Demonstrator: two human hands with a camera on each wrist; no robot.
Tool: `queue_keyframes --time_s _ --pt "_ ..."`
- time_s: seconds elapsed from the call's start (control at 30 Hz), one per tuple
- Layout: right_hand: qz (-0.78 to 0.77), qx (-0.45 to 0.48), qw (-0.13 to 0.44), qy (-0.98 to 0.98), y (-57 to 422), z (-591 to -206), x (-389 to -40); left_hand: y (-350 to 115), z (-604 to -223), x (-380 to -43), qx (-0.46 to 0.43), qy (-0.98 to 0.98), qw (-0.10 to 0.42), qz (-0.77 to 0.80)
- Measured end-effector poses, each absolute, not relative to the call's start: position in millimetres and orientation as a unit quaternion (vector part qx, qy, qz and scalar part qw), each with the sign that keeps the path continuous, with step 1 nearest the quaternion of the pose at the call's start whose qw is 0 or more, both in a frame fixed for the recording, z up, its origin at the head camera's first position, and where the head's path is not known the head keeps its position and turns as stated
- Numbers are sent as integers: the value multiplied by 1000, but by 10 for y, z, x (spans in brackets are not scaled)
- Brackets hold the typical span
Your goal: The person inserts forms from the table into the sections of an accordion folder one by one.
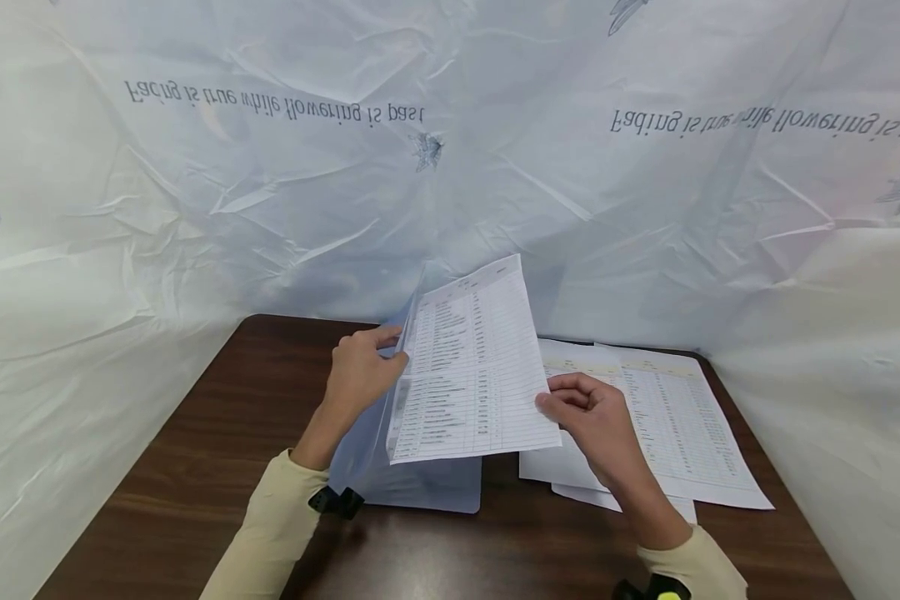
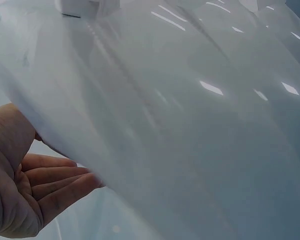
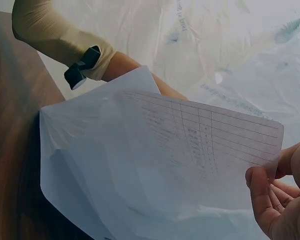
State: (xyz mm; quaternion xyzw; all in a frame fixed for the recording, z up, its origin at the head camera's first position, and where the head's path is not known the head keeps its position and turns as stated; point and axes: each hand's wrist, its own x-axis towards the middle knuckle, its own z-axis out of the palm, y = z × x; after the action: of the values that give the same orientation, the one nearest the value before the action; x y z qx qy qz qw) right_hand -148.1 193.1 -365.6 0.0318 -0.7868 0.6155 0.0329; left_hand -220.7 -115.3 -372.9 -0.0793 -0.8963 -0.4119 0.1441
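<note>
My right hand (image 1: 592,417) pinches the lower right edge of a printed sheet (image 1: 468,367) between thumb and fingers. The sheet is raised and tilted, its printed table facing me. Its left edge lies inside a translucent bluish plastic folder (image 1: 427,483), whose clear cover (image 2: 180,150) stands lifted. My left hand (image 1: 363,367) holds the edge of that cover, the thumb on one side and the fingers on the other. In the right wrist view the sheet (image 3: 230,132) slants out of the folder (image 3: 90,150) toward my right fingertips.
Several more printed sheets (image 1: 667,417) overlap on the right side of the dark wooden table (image 1: 187,450). A white plastic curtain (image 1: 307,183) with printed words hangs behind the table and along both sides. Black wrist straps sit over both sleeves.
</note>
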Motion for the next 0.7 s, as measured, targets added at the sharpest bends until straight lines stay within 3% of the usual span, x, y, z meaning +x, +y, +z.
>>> queue_keyframes --time_s 0.33,0.7 --pt "632 20 47 -773 1949 -3653 -1529 -1152 -3714 -2213 -69 -900 136 -409" --pt "640 26 8 -768 1799 -3743 -1502 -1145 -3708 -2206 -64 -897 130 -418"
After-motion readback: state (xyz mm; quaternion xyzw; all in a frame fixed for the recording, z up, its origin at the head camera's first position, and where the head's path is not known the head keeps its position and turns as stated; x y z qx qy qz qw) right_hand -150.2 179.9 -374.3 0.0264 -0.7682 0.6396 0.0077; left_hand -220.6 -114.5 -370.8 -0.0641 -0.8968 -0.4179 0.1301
